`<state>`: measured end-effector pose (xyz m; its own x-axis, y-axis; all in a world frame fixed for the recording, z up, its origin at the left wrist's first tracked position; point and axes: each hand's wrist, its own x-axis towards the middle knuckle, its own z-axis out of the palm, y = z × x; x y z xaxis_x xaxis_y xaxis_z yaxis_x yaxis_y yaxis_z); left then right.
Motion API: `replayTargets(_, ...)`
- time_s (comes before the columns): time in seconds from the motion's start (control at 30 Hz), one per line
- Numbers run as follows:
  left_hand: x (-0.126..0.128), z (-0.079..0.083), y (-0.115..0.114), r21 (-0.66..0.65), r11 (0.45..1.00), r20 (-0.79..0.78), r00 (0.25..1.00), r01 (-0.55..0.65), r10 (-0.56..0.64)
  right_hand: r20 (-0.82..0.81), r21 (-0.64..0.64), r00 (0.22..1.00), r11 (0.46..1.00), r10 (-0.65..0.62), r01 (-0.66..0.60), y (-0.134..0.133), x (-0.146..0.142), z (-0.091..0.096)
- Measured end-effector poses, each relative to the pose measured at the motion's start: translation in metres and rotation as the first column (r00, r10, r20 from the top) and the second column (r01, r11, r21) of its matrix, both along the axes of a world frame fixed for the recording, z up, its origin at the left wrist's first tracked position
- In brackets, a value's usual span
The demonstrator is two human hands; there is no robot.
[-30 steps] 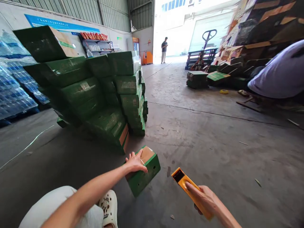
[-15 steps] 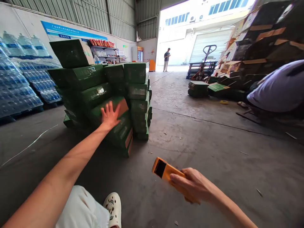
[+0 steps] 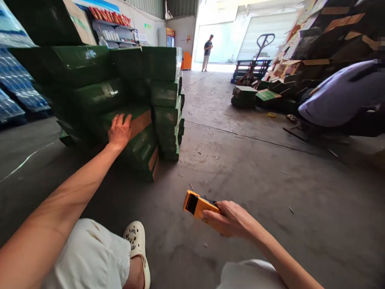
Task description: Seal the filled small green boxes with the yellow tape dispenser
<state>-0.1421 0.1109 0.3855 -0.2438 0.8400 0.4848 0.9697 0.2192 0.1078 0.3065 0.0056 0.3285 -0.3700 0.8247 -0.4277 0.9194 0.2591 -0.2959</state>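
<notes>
My left hand [image 3: 119, 130] reaches out to a green cardboard box [image 3: 140, 122] in the stack, its fingers lying over the top beside a brown strip. The fingers are slightly bent, and the hand does not wrap round the box. Low over the floor, my right hand [image 3: 233, 218] grips an orange handheld device [image 3: 200, 208] with a black window near its front end. Its exact kind is not clear. The device points towards the boxes but is apart from them.
Further green boxes [image 3: 161, 62] are piled around that one. Wrapped water bottles [image 3: 19, 74] stand at left. At right, a person in a pale top [image 3: 337, 96] bends near flattened cartons [image 3: 245, 94]. A pallet jack [image 3: 255, 60] and another person [image 3: 207, 52] are farther back.
My left hand has come down onto the box, its spread fingers drawing together. The right hand still holds the orange device. The view has tilted down and moved closer to the stack.
</notes>
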Motion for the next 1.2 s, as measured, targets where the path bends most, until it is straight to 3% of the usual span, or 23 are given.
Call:
replayTargets(0.13, 0.033, -0.01, -0.027, 0.066, 0.993, 0.026, 0.995, 0.094, -0.096, -0.017, 0.046, 0.999, 0.998, -0.043, 0.043, -0.013, 0.006, 0.008)
replayTargets(0.2, 0.057, -0.028, -0.049, 0.001, 0.961, 0.042, 0.96, 0.277, -0.276, -0.063, 0.061, 0.993, 0.993, -0.102, 0.106, -0.02, 0.01, 0.011)
replayTargets(0.23, 0.072, -0.041, -0.061, -0.103, 0.904, 0.093, 0.909, 0.415, -0.407, -0.086, 0.072, 0.986, 0.987, -0.14, 0.147, -0.024, 0.011, 0.012)
replayTargets(0.27, 0.089, -0.054, -0.075, -0.255, 0.779, 0.185, 0.819, 0.573, -0.543, -0.111, 0.089, 0.977, 0.977, -0.182, 0.192, -0.027, 0.012, 0.013)
replayTargets(0.3, 0.109, -0.067, -0.088, -0.411, 0.576, 0.309, 0.702, 0.707, -0.642, -0.15, 0.107, 0.964, 0.966, -0.218, 0.235, -0.029, 0.014, 0.015)
replayTargets(0.37, 0.152, -0.09, -0.115, -0.603, 0.131, 0.523, 0.513, 0.787, -0.681, -0.27, 0.146, 0.92, 0.933, -0.283, 0.329, -0.033, 0.018, 0.017)
replayTargets(0.4, 0.174, -0.098, -0.129, -0.639, -0.033, 0.578, 0.45, 0.769, -0.681, -0.36, 0.155, 0.879, 0.909, -0.312, 0.386, -0.035, 0.022, 0.019)
replayTargets(0.43, 0.197, -0.102, -0.141, -0.655, -0.116, 0.596, 0.415, 0.747, -0.688, -0.463, 0.151, 0.818, 0.879, -0.342, 0.453, -0.037, 0.026, 0.022)
replayTargets(0.47, 0.219, -0.103, -0.152, -0.648, -0.158, 0.604, 0.375, 0.745, -0.703, -0.574, 0.134, 0.735, 0.843, -0.363, 0.521, -0.039, 0.032, 0.024)
replayTargets(0.53, 0.258, -0.093, -0.167, -0.569, -0.222, 0.641, 0.258, 0.792, -0.723, -0.774, 0.058, 0.515, 0.768, -0.369, 0.638, -0.044, 0.045, 0.032)
replayTargets(0.63, 0.302, -0.062, -0.178, -0.345, -0.311, 0.715, 0.033, 0.886, -0.698, -0.922, -0.058, 0.22, 0.676, -0.318, 0.735, -0.056, 0.068, 0.044)
replayTargets(0.7, 0.321, -0.04, -0.18, -0.245, -0.33, 0.732, -0.049, 0.912, -0.679, -0.942, -0.108, 0.126, 0.637, -0.312, 0.763, -0.067, 0.084, 0.045)
replayTargets(0.8, 0.335, -0.019, -0.183, -0.174, -0.307, 0.751, -0.076, 0.936, -0.656, -0.917, -0.159, 0.09, 0.563, -0.389, 0.811, -0.091, 0.109, 0.027)
replayTargets(0.87, 0.34, -0.018, -0.185, -0.147, -0.271, 0.766, -0.064, 0.951, -0.639, -0.857, -0.137, 0.122, 0.451, -0.501, 0.882, -0.117, 0.126, 0.0)
replayTargets(0.93, 0.343, -0.022, -0.185, -0.138, -0.237, 0.786, -0.04, 0.962, -0.617, -0.725, -0.043, 0.161, 0.277, -0.67, 0.96, -0.154, 0.141, -0.038)
replayTargets(0.97, 0.346, -0.024, -0.186, -0.135, -0.225, 0.796, -0.029, 0.965, -0.604, -0.636, -0.006, 0.162, 0.214, -0.755, 0.977, -0.177, 0.146, -0.058)
replayTargets(1.07, 0.364, -0.021, -0.191, -0.119, -0.231, 0.819, -0.036, 0.966, -0.573, -0.403, 0.022, 0.136, 0.139, -0.905, 0.99, -0.257, 0.147, -0.122)
replayTargets(1.13, 0.389, -0.011, -0.198, -0.087, -0.272, 0.823, -0.085, 0.958, -0.562, -0.398, -0.018, 0.125, 0.144, -0.909, 0.989, -0.311, 0.136, -0.158)
replayTargets(1.2, 0.426, 0.002, -0.209, -0.043, -0.333, 0.812, -0.162, 0.942, -0.561, -0.397, -0.059, 0.069, 0.1, -0.915, 0.993, -0.357, 0.12, -0.184)
